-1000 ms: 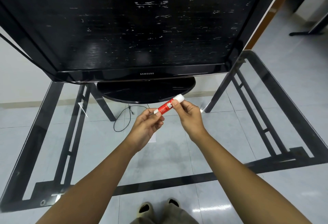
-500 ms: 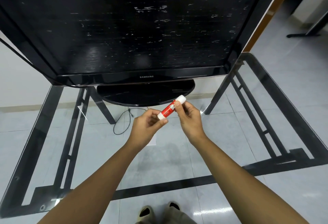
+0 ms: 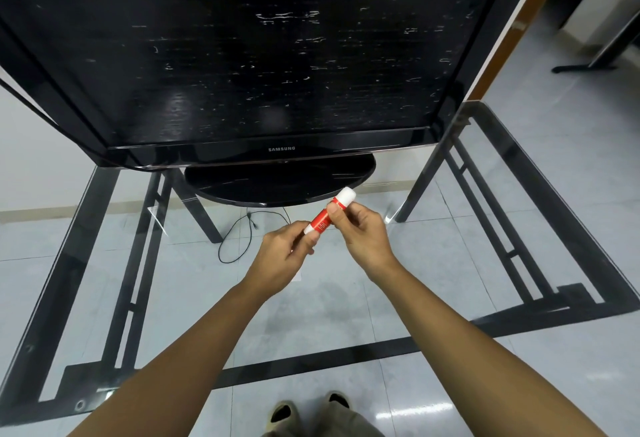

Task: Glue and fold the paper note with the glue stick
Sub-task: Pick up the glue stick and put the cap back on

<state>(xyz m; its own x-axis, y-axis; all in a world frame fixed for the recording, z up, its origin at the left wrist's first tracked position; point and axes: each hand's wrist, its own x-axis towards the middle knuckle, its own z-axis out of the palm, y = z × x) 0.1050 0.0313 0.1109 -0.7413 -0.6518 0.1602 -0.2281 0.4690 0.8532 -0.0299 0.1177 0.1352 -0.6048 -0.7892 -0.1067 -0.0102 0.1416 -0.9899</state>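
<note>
- Glue stick (image 3: 325, 219): red barrel, white at both ends, held aslant at centre frame above the glass desk (image 3: 519, 194); the lower white end sits in our left hand, the upper white end pokes out past our right.
- Left hand (image 3: 282, 256): fingers pinched on the stick's lower end, just left of centre.
- Right hand (image 3: 360, 229): closed around the upper barrel, thumb laid across the red part, just right of centre.
- Note (image 3: 296, 276): only a small pale corner shows on the desk, below our left hand; the rest is hidden, so we cannot tell whether it is already folded.
- TV (image 3: 242, 56): fills the upper frame, its stand on the desk just above the hands.
- Step in hand, as we judge it: readying the stick, either uncapping it or twisting it up; which end is the cap we cannot tell.
- Next move calls for: freeing the glue tip, then bringing it down to the note while one hand pins the paper flat.
</note>
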